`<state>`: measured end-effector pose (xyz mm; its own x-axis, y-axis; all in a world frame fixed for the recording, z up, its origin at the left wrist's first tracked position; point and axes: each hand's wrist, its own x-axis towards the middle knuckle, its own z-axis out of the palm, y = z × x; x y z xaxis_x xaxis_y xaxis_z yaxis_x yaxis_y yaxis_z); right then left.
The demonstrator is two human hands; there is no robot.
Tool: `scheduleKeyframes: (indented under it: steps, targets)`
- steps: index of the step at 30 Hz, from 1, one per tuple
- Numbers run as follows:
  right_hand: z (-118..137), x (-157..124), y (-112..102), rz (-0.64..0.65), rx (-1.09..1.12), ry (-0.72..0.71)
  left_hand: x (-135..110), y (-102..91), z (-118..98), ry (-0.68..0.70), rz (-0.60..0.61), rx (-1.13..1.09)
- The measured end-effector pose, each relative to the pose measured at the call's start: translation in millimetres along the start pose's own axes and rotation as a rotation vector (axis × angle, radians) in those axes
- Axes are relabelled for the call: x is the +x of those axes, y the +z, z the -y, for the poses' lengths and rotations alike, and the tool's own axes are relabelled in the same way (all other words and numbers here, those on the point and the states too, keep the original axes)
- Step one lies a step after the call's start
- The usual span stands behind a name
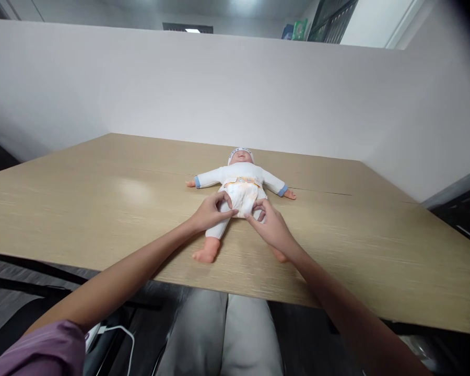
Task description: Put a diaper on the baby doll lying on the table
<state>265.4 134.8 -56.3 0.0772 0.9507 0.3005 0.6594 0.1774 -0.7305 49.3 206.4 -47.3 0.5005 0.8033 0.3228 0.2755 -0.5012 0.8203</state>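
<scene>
A baby doll point(241, 171) in a white outfit with blue cuffs and a white headband lies on its back, head away from me. Its arms are spread and its feet point toward me. Around its hips sits a white diaper point(243, 194) with an orange-patterned waistband. My left hand point(216, 211) pinches the diaper's edge near one leg opening, thumb and fingers together. On the other side, my right hand point(269, 222) is closed on the diaper's edge by the other leg. That hand and wrist hide much of the doll's leg on the right.
The doll lies on a light wood table point(102, 209) whose front edge is just above my lap. A pale partition wall point(219, 89) stands behind it. A thin seam runs across the tabletop. A white cable point(131, 339) hangs below at the left.
</scene>
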Motion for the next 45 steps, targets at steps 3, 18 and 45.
scheduleKeyframes:
  steps: [3,18,45]
  targets:
    - [0,0,-3,-0.062,0.080,0.026,-2,1.3,0,-0.095,-0.067,-0.113]
    - [-2,1,-4,-0.020,-0.021,0.044,-9,-1.7,-8,-0.184,0.046,-0.068]
    - [-59,51,-47,-0.252,-0.475,-0.289,40,-55.1,44,0.062,-0.170,0.563]
